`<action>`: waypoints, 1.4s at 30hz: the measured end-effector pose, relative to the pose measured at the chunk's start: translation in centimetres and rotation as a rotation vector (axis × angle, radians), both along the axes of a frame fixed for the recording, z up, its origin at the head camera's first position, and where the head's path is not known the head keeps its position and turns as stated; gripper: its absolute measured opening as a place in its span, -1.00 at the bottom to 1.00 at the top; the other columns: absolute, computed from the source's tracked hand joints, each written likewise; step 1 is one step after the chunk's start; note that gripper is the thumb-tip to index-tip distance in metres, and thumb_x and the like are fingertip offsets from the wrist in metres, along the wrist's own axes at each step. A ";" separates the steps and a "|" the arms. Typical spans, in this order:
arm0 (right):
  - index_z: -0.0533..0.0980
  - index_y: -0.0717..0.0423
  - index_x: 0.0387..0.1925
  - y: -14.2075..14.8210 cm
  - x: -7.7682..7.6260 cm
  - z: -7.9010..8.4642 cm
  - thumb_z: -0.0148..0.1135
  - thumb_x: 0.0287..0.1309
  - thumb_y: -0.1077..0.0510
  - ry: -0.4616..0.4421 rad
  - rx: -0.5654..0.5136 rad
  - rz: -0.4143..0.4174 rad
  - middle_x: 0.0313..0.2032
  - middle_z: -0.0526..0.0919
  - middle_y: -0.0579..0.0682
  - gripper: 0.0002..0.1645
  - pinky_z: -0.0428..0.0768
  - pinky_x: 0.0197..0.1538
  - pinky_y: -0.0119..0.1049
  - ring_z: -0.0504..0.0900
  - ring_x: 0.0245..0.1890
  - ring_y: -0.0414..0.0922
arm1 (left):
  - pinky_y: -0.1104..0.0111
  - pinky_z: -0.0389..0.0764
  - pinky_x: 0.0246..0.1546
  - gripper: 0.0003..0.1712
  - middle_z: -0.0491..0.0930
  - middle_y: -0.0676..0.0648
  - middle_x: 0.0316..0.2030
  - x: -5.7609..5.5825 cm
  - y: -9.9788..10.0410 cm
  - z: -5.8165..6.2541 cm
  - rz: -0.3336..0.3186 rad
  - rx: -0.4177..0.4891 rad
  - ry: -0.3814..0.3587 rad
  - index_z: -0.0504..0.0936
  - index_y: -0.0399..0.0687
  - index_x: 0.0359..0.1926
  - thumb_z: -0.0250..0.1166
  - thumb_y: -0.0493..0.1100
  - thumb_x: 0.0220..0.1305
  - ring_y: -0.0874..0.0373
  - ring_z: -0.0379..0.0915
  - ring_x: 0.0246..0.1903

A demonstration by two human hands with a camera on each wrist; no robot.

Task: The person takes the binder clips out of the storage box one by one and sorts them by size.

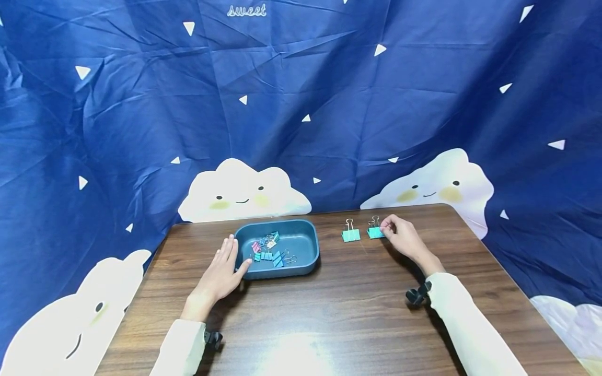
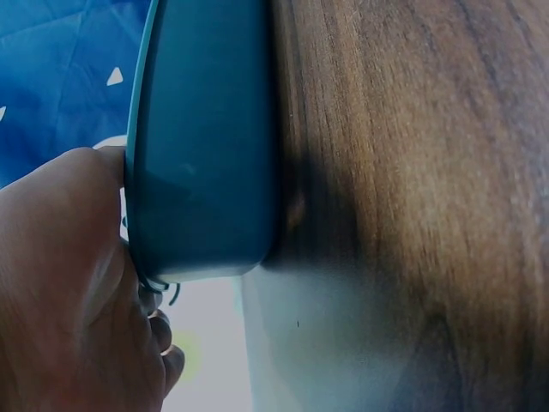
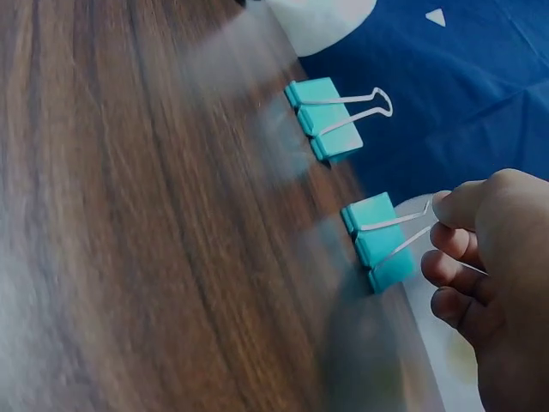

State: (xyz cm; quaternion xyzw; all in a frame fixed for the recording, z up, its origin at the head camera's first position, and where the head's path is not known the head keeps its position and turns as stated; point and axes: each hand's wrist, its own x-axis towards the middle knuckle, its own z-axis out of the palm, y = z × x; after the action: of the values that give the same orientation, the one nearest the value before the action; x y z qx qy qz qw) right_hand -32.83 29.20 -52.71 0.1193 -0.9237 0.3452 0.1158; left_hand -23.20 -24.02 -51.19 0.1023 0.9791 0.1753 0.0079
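Observation:
On the left of the table my left hand (image 1: pixel 221 271) rests against the left end of a teal tray (image 1: pixel 305 269), fingers extended along its side and thumb at the near corner. Inside lie several small binder clips (image 1: pixel 266 256), mostly blue, with a pink one among them. To the right, my right hand (image 1: pixel 403 237) pinches at a turquoise binder clip (image 3: pixel 379 242) standing near the table's back edge; the fingertips cover the ends of its wire handles in the right wrist view. Left of it stands a matching binder clip (image 1: pixel 350 235), handles up, apart from the hand.
The brown wooden table (image 1: pixel 348 313) ends just behind the clips. Beyond it hangs a blue curtain (image 1: pixel 291 104) with white clouds and triangles. Each wrist wears a black camera strap (image 1: pixel 418 294).

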 end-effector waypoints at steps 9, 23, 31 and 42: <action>0.61 0.13 -0.19 -2.0 0.3 1.4 0.34 0.44 0.22 0.042 -0.016 0.076 -0.35 0.66 -0.01 -0.95 0.50 -0.24 -0.43 0.56 -0.32 -0.12 | -0.13 -0.05 0.70 0.06 -0.18 -0.34 0.71 0.0 0.1 -0.2 0.000 -0.007 0.012 -0.13 -0.37 0.68 -0.11 0.38 0.65 -0.26 -0.27 0.72; 0.64 0.09 -0.25 -5.5 1.1 3.6 0.36 0.40 0.23 0.075 0.011 0.182 -0.37 0.68 -0.09 -0.95 0.54 -0.24 -0.39 0.59 -0.33 -0.15 | -0.13 -0.09 0.71 0.01 -0.24 -0.33 0.72 0.0 0.2 -0.4 0.003 0.004 0.001 -0.13 -0.38 0.68 -0.02 0.28 0.66 -0.24 -0.33 0.72; 0.66 0.10 -0.23 -7.2 1.3 4.4 0.39 0.40 0.18 0.067 0.000 0.224 -0.40 0.67 -0.13 -0.93 0.52 -0.28 -0.41 0.55 -0.39 -0.22 | -0.13 -0.11 0.71 0.02 -0.25 -0.32 0.72 0.0 0.2 -0.5 0.010 0.000 -0.005 -0.14 -0.37 0.68 -0.03 0.29 0.66 -0.24 -0.34 0.72; 0.66 -0.02 -0.25 -9.5 1.1 5.3 0.41 0.41 0.15 0.073 -0.013 0.255 -0.40 0.67 -0.15 -0.93 0.54 -0.26 -0.38 0.57 -0.38 -0.22 | -0.13 -0.07 0.71 0.04 -0.21 -0.33 0.72 -0.1 0.1 -0.4 -0.003 -0.020 0.015 -0.13 -0.39 0.68 -0.08 0.34 0.66 -0.26 -0.29 0.72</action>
State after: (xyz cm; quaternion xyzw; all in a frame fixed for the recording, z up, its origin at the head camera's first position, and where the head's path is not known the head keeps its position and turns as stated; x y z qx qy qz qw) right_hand -31.73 19.69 -47.37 0.2477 -0.8938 0.3587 0.1054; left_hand -23.28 -23.92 -51.61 0.1049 0.9807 0.1649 0.0020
